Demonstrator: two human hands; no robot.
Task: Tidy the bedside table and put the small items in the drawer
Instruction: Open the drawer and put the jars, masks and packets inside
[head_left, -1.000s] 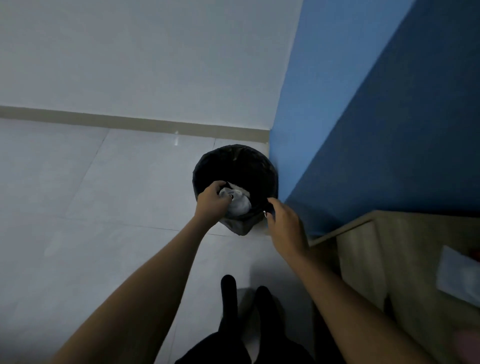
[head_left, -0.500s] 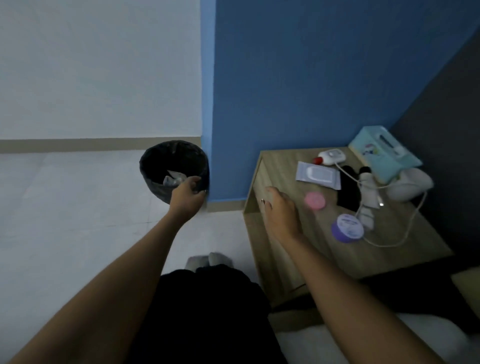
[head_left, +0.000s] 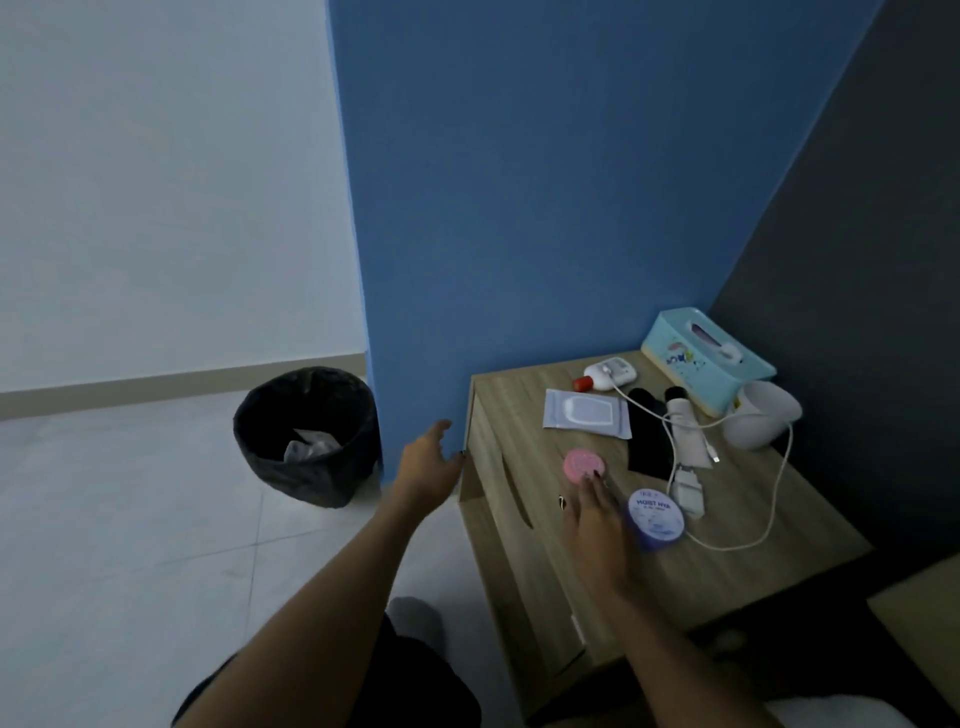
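The bedside table (head_left: 644, 587) stands in the corner, against the walls behind it and to its right. The bin (head_left: 306, 436) sits on the floor to its left, beside the wall's edge, with crumpled paper (head_left: 311, 444) in it. On the table, the tissue box (head_left: 709, 361) lies at the back right, the lamp (head_left: 761, 415) just before it. The bottle (head_left: 608, 375) lies left of the box. The wipes pack (head_left: 584, 415) lies before the bottle. The disc (head_left: 583, 466) sits nearer the front, the jar (head_left: 655, 518) right of and before it. The charger (head_left: 688, 491) lies just behind the jar, its cable (head_left: 776, 488) looping to the right.
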